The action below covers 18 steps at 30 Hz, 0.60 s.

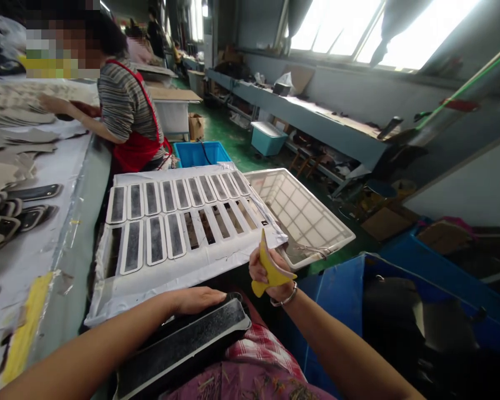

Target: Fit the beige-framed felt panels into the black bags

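Note:
My left hand [198,300] lies with fingers stretched along the far edge of a long black panel [187,347] with a pale border. This panel rests across my lap, and another dark layer shows beneath it. My right hand [270,269] is closed around a curved, bendy yellow piece [270,272], held up right of the panel; its material is hard to make out. Ahead stands a white-covered board [216,258] with rows of dark rectangular panels [152,198] rimmed in white. Its front row has several see-through slots at the right.
A white plastic crate [316,216] stands beyond the board's right side. Blue bins [337,300] holding dark pieces are close on my right. At left, a long table [66,222] carries stacked pieces, and a co-worker in a red apron [137,147] works there.

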{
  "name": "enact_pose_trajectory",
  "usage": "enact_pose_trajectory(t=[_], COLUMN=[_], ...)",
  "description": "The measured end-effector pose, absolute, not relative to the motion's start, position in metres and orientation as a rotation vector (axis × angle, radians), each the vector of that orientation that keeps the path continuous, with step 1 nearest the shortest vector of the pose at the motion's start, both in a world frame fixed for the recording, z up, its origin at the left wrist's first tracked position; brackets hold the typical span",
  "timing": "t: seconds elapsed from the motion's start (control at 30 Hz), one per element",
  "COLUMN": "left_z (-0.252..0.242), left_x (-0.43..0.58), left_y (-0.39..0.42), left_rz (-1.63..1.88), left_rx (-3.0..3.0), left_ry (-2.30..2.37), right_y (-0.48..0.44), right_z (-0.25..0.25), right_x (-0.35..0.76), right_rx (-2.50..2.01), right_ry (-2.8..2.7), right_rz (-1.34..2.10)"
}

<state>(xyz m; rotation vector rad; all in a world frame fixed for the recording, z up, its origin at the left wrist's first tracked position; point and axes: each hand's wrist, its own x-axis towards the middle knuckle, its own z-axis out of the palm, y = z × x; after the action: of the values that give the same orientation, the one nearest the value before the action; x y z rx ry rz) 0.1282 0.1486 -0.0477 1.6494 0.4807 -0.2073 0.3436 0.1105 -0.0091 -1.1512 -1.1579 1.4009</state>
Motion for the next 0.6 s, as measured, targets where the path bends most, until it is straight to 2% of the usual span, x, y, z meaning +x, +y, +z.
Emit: enact_pose_trajectory(t=[0.27,0.6], left_z=[-0.047,-0.035], left_x=[0.14,0.151], left_y=[0.144,0.116], left_rz=[-0.222,-0.098], left_rx=[1.724,1.972], left_ry=[0.592,0.868], right_y=[0.098,0.094], right_z=[-0.021,-0.018], right_x=[0.316,0.283], right_rx=[-0.641,-0.937], right_ry=[-0.689,-0.877], right_rz=[1.646,1.498])
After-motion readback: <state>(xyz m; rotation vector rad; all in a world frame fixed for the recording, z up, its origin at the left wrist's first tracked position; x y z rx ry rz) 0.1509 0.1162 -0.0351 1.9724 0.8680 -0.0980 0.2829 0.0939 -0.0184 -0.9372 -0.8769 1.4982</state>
